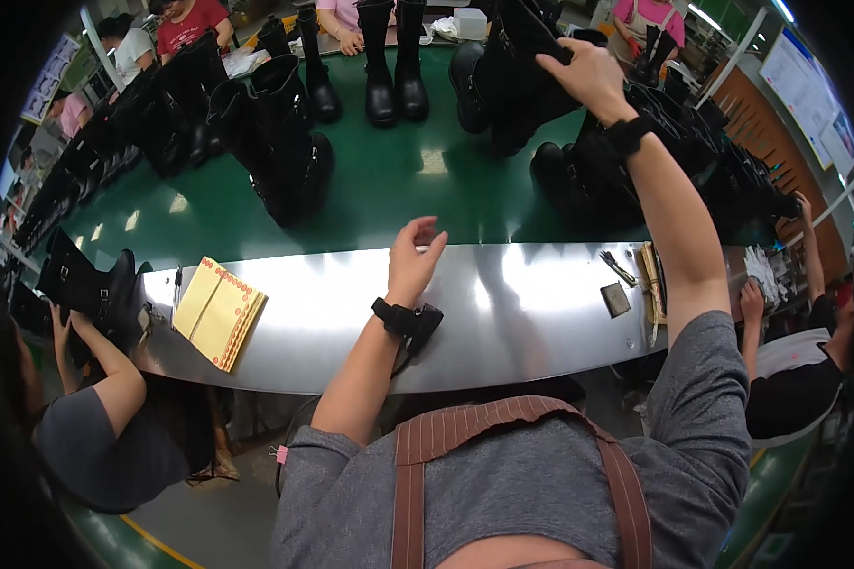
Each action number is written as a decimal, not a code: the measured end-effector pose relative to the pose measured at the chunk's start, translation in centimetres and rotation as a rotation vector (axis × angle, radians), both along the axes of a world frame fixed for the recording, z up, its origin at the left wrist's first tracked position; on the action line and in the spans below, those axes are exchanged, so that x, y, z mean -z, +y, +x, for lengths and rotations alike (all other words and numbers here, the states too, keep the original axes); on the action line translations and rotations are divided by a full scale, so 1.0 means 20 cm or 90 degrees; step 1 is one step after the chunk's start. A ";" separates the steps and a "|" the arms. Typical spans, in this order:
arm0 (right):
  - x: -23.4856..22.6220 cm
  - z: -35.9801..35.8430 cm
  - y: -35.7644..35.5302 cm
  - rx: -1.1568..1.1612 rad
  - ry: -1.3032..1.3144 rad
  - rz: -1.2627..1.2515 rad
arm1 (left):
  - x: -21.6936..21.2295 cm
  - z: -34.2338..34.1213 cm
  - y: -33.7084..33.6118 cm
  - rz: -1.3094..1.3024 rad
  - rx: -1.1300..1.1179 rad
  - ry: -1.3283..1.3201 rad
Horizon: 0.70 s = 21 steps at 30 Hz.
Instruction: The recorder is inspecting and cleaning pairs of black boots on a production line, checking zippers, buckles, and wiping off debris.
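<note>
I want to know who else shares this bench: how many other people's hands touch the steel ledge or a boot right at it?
2: one hand on a black boot at the ledge's left end, another hand on the steel ledge at its right end. More may be hidden.

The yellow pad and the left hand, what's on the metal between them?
Nothing: in the head view, only bare shiny metal ledge lies between the yellow pad and the left hand.

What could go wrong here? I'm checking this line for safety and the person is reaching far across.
1. The right hand grips a tall black boot at full stretch over the green belt; the grip might slip and the boot could knock over the boots beside it.
2. The left hand hovers open, holding nothing, so the boot has no second support.
3. Leaning over the metal ledge, the arm might sweep the small tools off it.
</note>
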State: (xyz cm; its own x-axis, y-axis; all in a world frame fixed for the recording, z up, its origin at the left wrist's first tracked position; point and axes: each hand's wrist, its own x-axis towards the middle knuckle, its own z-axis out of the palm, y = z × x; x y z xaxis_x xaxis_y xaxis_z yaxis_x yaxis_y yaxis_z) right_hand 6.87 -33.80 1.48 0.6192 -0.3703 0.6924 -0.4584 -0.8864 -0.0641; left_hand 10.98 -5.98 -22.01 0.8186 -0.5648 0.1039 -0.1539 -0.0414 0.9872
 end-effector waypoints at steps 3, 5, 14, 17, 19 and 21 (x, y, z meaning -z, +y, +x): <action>-0.26 -0.33 0.22 -0.114 -0.001 -0.119 | -0.22 -0.12 -0.01 -0.043 -0.075 -0.333; -0.33 -0.54 0.41 -0.185 0.023 -0.134 | -0.34 -0.21 -0.03 -0.074 -0.083 -0.440; 0.00 -1.06 0.64 -0.482 -0.185 0.004 | -0.37 -0.37 0.01 -0.131 -0.011 -0.272; 0.25 -1.15 0.58 -0.420 -0.291 0.197 | -0.34 -0.34 0.10 -0.237 0.009 -0.096; 0.53 -1.10 0.61 -0.349 -0.248 0.463 | -0.33 -0.31 0.14 -0.302 -0.017 -0.021; 0.81 -0.99 0.67 -0.344 -0.189 0.572 | -0.31 -0.32 0.16 -0.343 -0.029 0.014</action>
